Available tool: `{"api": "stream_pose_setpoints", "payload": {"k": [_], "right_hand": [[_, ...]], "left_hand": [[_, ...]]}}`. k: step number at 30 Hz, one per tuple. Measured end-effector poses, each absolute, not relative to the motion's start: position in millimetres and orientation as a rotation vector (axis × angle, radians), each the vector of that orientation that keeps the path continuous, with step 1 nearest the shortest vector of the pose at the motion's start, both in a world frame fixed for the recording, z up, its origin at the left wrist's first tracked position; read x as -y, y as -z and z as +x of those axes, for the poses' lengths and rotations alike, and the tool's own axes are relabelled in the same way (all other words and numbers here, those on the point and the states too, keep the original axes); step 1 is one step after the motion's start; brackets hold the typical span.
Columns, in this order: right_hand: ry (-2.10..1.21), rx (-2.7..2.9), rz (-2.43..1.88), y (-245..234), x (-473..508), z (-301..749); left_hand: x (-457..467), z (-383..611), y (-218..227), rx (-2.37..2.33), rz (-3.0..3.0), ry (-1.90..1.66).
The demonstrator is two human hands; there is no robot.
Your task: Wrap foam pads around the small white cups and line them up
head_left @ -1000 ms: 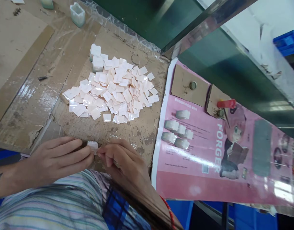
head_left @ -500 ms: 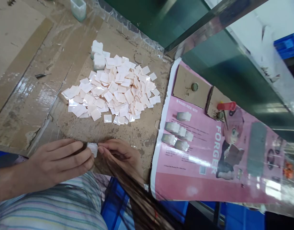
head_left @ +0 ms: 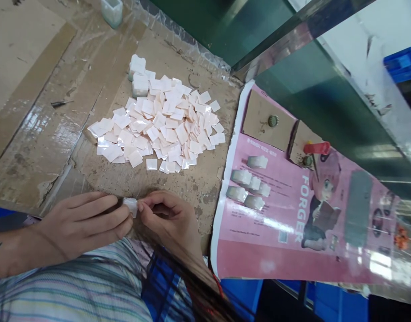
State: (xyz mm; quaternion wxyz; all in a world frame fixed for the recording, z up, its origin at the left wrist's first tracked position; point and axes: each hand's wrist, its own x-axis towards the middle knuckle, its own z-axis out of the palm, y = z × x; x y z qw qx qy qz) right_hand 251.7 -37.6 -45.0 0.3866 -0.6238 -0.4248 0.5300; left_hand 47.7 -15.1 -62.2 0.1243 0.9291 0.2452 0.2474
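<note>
My left hand [head_left: 83, 221] and my right hand [head_left: 168, 221] meet at the near edge of the cardboard-covered table [head_left: 41, 134]. Between their fingertips they pinch one small white plastic piece [head_left: 130, 205]. Beyond the hands lies a wide heap of pale pink and white square tiles [head_left: 161, 125]. Two small white stacks [head_left: 138, 76] stand at the heap's far left corner.
A pink printed poster [head_left: 292, 223] lies to the right with several small translucent pieces [head_left: 249, 188] on it. A red cylinder [head_left: 316, 147] and two bottle caps rest on cardboard scraps. A translucent cup [head_left: 112, 10] stands at the far edge. A green shelf with a metal rail [head_left: 292, 40] rises behind.
The hands stay together on the small white piece. My right fingers have curled slightly around it. The view has shifted a little.
</note>
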Motion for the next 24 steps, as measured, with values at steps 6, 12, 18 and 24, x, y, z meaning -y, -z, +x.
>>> {"api": "stream_pose_setpoints", "payload": {"k": [6, 12, 18, 24], "right_hand": [[-1.456, 1.017, -1.621, 40, 33, 251], [-1.389, 1.057, -1.527, 47, 33, 256], [-1.093, 1.177, -1.397, 53, 47, 258], [-0.679, 1.715, -1.349, 55, 59, 254]], "left_hand": [[12, 45, 58, -0.685, 2.679, -0.675], [12, 44, 58, -0.714, 2.634, -0.734], [15, 41, 59, -0.723, 2.59, -0.702], [20, 40, 61, -0.81, 2.638, -0.738]]}}
